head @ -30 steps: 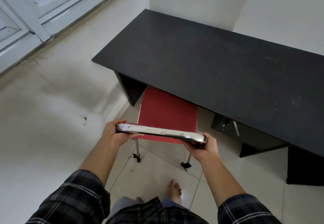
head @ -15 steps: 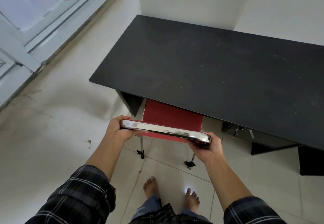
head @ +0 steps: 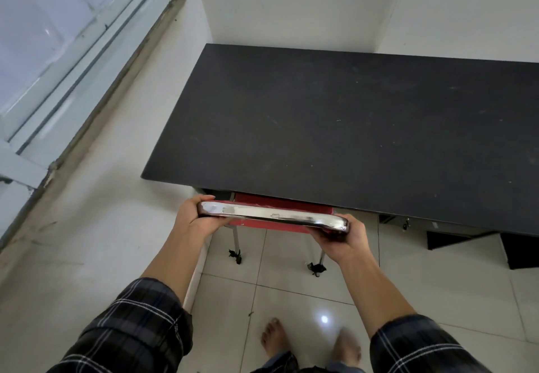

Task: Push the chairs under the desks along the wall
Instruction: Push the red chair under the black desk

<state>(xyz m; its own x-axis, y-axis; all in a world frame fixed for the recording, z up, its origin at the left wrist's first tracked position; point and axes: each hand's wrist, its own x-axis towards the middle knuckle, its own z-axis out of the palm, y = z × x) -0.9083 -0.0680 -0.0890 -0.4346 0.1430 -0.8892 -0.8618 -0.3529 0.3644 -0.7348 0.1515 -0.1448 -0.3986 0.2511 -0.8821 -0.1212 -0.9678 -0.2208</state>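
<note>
A red chair (head: pixel 280 205) with a chrome top rail (head: pixel 271 217) and metal legs stands at the front edge of a black desk (head: pixel 350 127). Most of its seat is hidden under the desktop; only a thin red strip shows. My left hand (head: pixel 194 215) grips the left end of the rail. My right hand (head: pixel 345 240) grips the right end. The two rear legs stand on the tiled floor outside the desk.
The desk sits in a corner against white walls. A white wall with a window (head: pixel 58 60) runs along the left. A dark drawer unit (head: pixel 455 231) hangs under the desk to the right. My bare feet (head: pixel 274 340) stand on the tiles (head: pixel 291 288) behind the chair.
The chair has slid further under the desk, so less of the red seat shows. I have stepped closer, with both hands still on the rail.
</note>
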